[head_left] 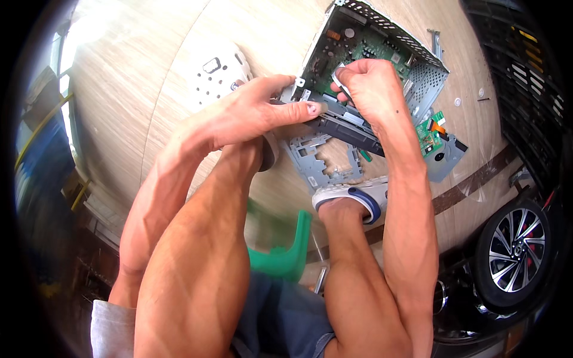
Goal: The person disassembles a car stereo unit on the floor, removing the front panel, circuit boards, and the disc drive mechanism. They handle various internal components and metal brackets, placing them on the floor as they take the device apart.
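Note:
An opened metal electronics case point(430, 95) with perforated walls stands tilted on the floor, a green circuit board point(340, 51) showing inside it. Along its near side runs a black front panel point(349, 132). My left hand point(262, 110) grips the case's left corner, thumb over the panel's top edge and forefinger stretched along the metal. Inside the opening, just above the board's near edge, my right hand point(376, 89) is closed, pinching a small whitish flat piece point(339, 76) between thumb and fingers. Most of that piece is hidden by the fingers.
On the floor lie a cut-out metal plate point(325, 164), a small green board with an orange ribbon cable point(433, 132), a metal bracket point(436, 42) and a white washer point(458, 102). A green plastic stool point(280, 262) is beneath me. A car wheel point(516, 250) stands at right.

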Tool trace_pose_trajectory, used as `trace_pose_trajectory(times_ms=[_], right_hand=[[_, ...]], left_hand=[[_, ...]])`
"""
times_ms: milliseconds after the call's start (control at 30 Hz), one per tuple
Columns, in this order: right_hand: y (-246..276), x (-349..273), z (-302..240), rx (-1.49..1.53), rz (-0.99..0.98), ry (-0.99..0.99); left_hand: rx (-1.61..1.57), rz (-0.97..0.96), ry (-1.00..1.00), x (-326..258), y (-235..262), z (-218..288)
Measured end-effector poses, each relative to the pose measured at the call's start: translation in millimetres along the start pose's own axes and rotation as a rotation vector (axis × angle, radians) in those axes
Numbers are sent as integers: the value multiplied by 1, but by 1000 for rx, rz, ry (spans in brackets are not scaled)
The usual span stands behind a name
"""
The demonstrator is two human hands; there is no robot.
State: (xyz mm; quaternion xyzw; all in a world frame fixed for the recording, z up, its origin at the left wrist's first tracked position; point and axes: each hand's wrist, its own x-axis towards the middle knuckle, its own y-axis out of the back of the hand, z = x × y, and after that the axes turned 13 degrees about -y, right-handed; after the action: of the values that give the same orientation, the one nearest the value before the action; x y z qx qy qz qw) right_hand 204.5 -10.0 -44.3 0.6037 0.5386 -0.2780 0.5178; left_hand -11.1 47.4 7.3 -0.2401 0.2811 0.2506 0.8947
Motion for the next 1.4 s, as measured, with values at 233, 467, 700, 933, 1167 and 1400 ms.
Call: trace_pose_trajectory(times_ms=[233,467,700,933,1167,1400], right_hand=[[-6,-4,-11,-55,51,-5],[-7,-8,-17,-87,85,-31],[-14,-6,-19,-126,65,-18],[-15,-4,-17,-147,86,4],[-17,-6,-21,-166,113,-13],[-23,-1,-19,-315,240,74]], left_hand=[[60,47,0,2,0,5],[21,29,42,3,5,-10],[41,51,42,1,9,-17],[-26,51,22,0,7,-17],[-17,72,-33,-1,8,-19],[-48,68,-84,1,6,-24]])
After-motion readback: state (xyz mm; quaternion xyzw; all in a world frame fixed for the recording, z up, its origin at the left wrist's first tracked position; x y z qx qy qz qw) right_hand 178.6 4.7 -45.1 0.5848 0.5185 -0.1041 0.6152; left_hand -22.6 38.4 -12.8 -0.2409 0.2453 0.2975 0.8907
